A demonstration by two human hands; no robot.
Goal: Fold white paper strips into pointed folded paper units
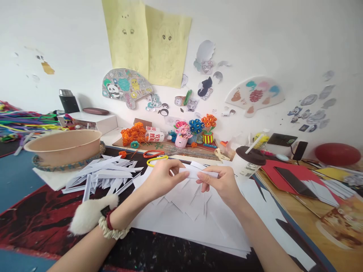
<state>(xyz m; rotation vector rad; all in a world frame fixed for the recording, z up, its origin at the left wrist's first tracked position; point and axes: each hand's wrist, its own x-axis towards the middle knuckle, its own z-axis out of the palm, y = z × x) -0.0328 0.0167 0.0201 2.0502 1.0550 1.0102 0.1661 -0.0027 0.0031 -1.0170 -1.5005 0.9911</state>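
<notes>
Between my two hands is a narrow folded strip of white paper (193, 173), held level above a stack of paper. My left hand (167, 174) pinches its left end between thumb and fingers. At the other end, my right hand (218, 182) grips the strip with the thumb on its near face. Below them lie loose paper pieces (184, 202) on large white sheets (176, 223). A heap of folded paper strips (106, 173) sits to the left of my left hand. A fluffy white ornament (89, 215) is beside my left wrist, near a cream scrunchie (112, 229).
A beige basin (64, 147) stands on the left. Yellow-handled scissors (155, 160) lie behind my left hand. A lidded cup with a straw (246, 164) stands beyond my right hand. Craft flowers (183, 130) line the back. A phone (295, 182) rests on red paper (270, 170) at right.
</notes>
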